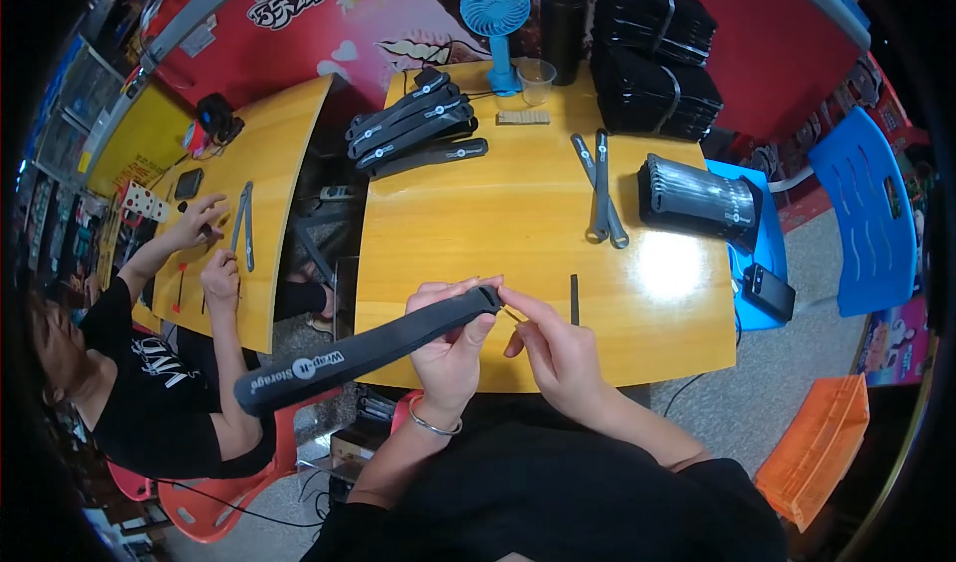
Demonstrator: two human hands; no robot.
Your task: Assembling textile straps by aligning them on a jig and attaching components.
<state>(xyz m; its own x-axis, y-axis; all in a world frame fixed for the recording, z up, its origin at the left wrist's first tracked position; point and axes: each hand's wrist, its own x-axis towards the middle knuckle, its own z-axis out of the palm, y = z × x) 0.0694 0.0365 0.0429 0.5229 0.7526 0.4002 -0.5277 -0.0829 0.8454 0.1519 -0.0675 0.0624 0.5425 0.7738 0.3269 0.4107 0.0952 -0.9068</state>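
My left hand (pixel 445 363) grips a dark grey storage strap (pixel 363 348) with white print near its free end. The strap reaches out to the left past the table edge, and its other end is bent over at my fingertips. From the right, the index finger of my right hand (pixel 563 358) is stretched out and touches that bent end. My right thumb stays apart from the strap, lower down. Just beyond my right hand, a short narrow dark strip (pixel 575 299) lies on the yellow table (pixel 478 233).
A pile of straps (pixel 413 129), a blue fan (pixel 498 34), a clear cup (pixel 536 81) and black bundles (pixel 657 54) occupy the back. Two crossed straps (pixel 601 189) lie beside a wrapped bundle (pixel 697 199). At another table on the left, a person (pixel 164 383) works.
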